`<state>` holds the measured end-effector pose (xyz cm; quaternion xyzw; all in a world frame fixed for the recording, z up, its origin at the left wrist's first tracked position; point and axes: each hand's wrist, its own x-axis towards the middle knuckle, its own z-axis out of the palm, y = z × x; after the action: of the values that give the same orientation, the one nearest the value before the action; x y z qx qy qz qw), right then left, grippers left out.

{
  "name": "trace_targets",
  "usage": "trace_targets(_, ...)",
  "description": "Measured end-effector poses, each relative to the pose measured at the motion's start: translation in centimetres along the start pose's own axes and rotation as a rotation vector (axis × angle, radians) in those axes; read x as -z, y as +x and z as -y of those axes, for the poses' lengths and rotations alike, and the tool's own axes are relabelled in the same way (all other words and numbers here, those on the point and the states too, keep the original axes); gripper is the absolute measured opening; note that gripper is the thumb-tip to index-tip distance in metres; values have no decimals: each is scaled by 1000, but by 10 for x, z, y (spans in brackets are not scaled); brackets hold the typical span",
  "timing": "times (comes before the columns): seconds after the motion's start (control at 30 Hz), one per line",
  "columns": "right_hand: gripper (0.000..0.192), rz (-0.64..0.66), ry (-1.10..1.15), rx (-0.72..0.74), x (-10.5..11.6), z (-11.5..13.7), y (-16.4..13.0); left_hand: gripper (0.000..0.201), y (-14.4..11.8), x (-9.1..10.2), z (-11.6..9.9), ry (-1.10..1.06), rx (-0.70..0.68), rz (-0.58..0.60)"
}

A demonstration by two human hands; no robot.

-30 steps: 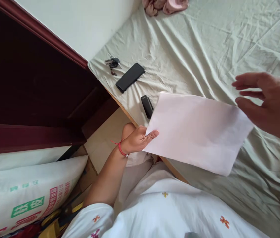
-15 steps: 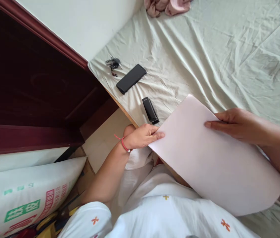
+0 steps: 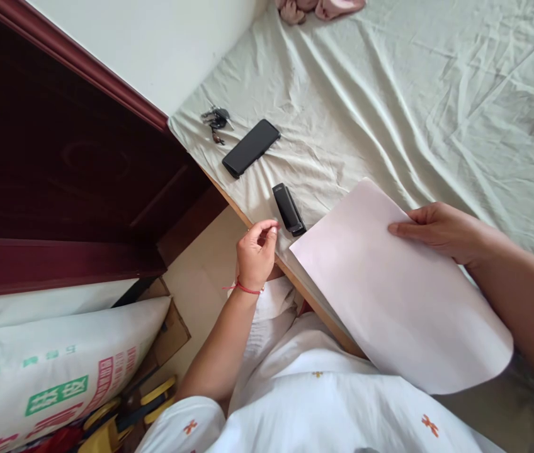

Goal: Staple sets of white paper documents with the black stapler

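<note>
Right hand (image 3: 441, 229): my grip pinches the paper sheet (image 3: 399, 296) at its far edge.
Left hand (image 3: 255, 251): grip loose, empty, beside the black stapler (image 3: 288, 209).

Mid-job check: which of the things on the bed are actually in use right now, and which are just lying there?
In use:
- sheet of paper, held at its far edge by the right hand
- black stapler, just beyond the left hand, which is not touching it

Lying about:
- phone
- keys
- pink cloth at the far edge
- printed sack on the floor
</note>
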<state>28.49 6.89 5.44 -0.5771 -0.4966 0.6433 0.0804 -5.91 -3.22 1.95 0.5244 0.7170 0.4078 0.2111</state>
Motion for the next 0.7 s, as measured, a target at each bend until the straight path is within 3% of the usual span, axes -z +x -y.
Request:
trace_targets(0.1,33,63,72,-154,1,8,3,22,-1,-7,3,22,-33,-17)
trace_targets(0.27,20,-49,139,-217,-4,19,-2,25,-6,-17,10,115,-122,-117)
trace_targets(0.5,17,-118,145,-221,-6,16,-5,39,-3,-27,16,188,-522,-98)
trace_targets(0.7,19,-88,86,-204,-5,10,-5,41,-2,-32,28,208,-591,-114)
